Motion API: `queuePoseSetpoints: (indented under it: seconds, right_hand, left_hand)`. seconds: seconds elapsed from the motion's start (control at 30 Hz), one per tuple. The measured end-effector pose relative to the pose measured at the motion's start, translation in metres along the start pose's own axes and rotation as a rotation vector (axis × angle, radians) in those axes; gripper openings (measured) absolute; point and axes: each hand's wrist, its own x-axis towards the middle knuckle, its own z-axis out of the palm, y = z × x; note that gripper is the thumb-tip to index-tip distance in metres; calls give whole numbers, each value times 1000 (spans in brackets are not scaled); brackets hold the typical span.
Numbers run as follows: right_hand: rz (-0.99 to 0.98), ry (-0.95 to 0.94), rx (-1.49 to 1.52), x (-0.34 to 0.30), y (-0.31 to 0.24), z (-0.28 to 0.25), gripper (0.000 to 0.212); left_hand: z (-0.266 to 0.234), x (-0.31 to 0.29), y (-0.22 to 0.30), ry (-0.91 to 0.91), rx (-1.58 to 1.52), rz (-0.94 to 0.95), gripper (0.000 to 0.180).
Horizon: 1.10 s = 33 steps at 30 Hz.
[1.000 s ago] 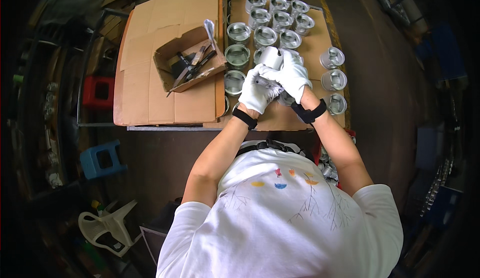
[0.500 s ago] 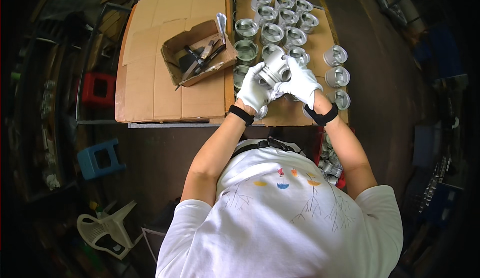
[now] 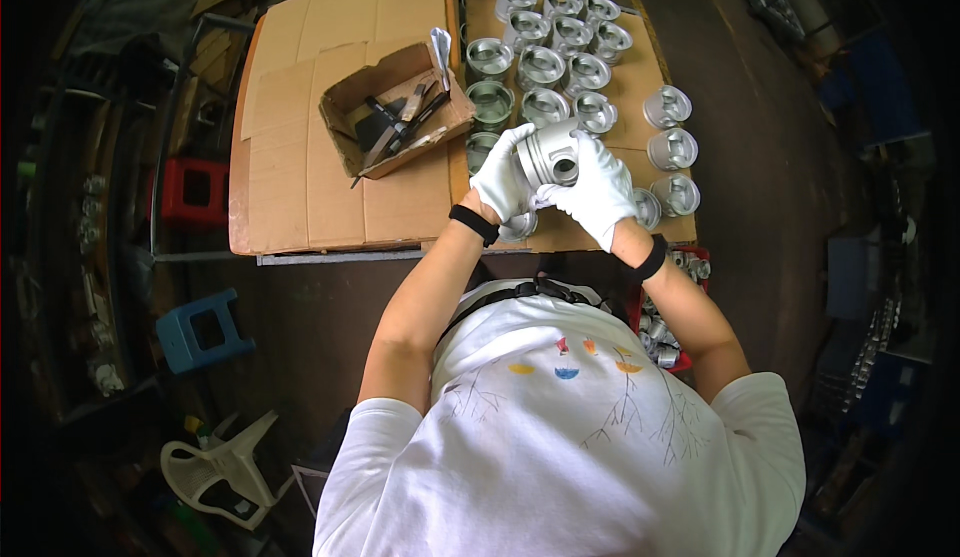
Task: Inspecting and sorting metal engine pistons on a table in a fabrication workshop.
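A silver engine piston is held between my two gloved hands above the near part of the table, its ring grooves and round pin hole showing. My left hand, in a white glove, closes round its left side. On its other side my right hand, gloved alike, grips it with the fingers over the top right. Behind and beside the hands several more pistons stand in rows on cardboard. To the right, a short column of pistons stands apart from these rows.
An open cardboard box with dark tools inside sits on the cardboard-covered table at left. A red crate of metal parts stands below the table's near edge. Stools, one blue and one red, are at left.
Both hands have turned the piston, so it stands more upright and its pin hole faces me. My right forearm has shifted slightly nearer and to the left.
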Motion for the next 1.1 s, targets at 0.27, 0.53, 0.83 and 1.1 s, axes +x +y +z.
queuePoseSetpoints:
  seconds: [0.27, 0.53, 0.83, 1.1]
  right_hand:
    - [82, 163, 313, -20, 6, 38, 74]
    - [129, 128, 420, -27, 14, 58, 72]
    - [120, 129, 491, -19, 24, 75, 75]
    - [111, 123, 397, -17, 14, 66, 75]
  left_hand:
    - [-7, -3, 26, 190, 296, -10, 45]
    - [25, -17, 40, 358, 701, 18, 39]
    - [36, -21, 47, 408, 852, 78, 39]
    - [24, -18, 49, 411, 845, 112, 40]
